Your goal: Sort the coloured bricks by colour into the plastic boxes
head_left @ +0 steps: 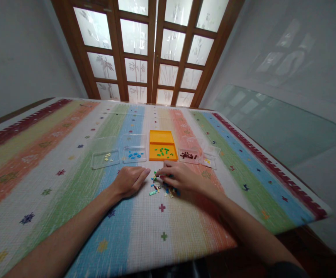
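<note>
A small loose pile of mixed toy building bricks point(157, 187) lies on the striped tablecloth. My right hand point(177, 175) is over this pile, its fingers apart and the fingertips down among the pieces; it hides part of the pile. To the left of the bricks rests my left hand point(131, 181), fingers curled in and thumb along them; whatever is inside it, if anything, is hidden. Just beyond both hands, an open orange case point(161, 136) has several green bricks point(162, 151) in its near half.
Clear plastic boxes flank the case: one with pale yellow pieces point(107, 156), one with blue bricks point(134, 155), one with dark brown bricks point(188, 155), and one with a few yellow pieces point(207, 160). Glazed wooden doors point(153, 50) stand behind the table.
</note>
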`<state>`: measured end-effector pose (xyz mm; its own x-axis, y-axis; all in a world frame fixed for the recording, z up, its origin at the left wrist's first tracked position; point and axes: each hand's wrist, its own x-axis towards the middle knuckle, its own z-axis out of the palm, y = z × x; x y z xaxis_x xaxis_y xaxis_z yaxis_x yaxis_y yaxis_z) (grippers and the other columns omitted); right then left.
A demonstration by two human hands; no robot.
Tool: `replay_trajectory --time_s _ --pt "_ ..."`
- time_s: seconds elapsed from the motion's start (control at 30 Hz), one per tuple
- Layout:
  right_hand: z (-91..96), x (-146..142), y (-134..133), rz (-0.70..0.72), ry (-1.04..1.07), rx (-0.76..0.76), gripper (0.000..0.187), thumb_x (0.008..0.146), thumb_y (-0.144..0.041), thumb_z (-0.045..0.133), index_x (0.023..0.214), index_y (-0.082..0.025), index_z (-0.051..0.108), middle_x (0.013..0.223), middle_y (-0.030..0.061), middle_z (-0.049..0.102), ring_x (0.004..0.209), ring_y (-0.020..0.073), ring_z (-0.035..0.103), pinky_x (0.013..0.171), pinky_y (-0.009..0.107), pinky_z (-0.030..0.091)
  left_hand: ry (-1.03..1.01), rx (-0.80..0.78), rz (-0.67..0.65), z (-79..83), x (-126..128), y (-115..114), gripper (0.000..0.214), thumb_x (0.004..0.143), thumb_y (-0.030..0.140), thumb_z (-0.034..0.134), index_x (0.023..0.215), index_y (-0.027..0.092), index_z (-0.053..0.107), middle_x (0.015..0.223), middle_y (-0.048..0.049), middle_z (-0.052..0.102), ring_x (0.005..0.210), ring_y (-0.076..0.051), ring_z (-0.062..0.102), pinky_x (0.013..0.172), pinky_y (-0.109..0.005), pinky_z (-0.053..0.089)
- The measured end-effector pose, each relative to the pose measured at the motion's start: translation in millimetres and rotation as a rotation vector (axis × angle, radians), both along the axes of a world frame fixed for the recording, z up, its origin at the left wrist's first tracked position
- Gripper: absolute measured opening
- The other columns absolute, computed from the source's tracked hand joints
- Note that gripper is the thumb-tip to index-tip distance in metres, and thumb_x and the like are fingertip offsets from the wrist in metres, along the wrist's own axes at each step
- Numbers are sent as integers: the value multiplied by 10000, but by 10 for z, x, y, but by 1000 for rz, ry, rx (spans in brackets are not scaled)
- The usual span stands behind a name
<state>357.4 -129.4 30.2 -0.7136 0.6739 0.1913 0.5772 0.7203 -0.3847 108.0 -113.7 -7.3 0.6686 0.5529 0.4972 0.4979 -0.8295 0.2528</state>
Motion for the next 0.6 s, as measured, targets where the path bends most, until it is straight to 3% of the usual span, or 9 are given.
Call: replay_trajectory --time_s 0.27,0.6 --pt "-203 -131 -81 -1 -97 15 206 993 -215 543 1105 -233 714 961 55 577 756 152 498 636 276 332 24 7 23 -11 4 0 481 1075 293 273 676 192 521 573 1 564 522 -139 516 537 -259 372" --pt "-153 -137 -121 -40 -151 42 156 956 -160 544 1042 -196 669 989 65 587 765 155 483 634 282 305 43 17 12 -26 0 5 474 1079 274 263 685 189 512 574 7 555 519 -130 514 546 -249 374"
